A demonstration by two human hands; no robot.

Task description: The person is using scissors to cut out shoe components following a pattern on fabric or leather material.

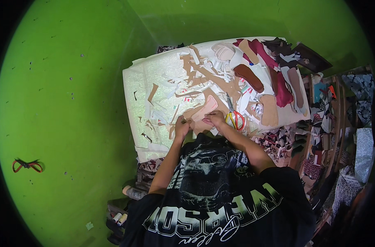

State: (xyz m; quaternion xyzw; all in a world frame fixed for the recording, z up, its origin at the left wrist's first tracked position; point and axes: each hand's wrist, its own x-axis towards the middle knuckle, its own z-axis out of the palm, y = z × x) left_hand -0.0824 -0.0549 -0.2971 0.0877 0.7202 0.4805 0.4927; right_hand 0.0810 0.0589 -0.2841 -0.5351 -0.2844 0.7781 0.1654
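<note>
A pale pink, sole-shaped piece lies over a brown cardboard sheet at the table's near edge. My right hand is closed at the lower end of the pink piece, fingers pinched on it and the cardboard. On the other side, my left hand is closed at the cardboard's left edge; its fingertips are partly hidden. Just right of my right hand lie scissors with red and yellow handles, blades pointing away from me.
Cardboard offcuts and white paper scraps litter the white-covered table. A dark brown sole-shaped piece, tan pieces and maroon material lie at the right. Fabric scraps fill the space beside the table, near wooden shelving.
</note>
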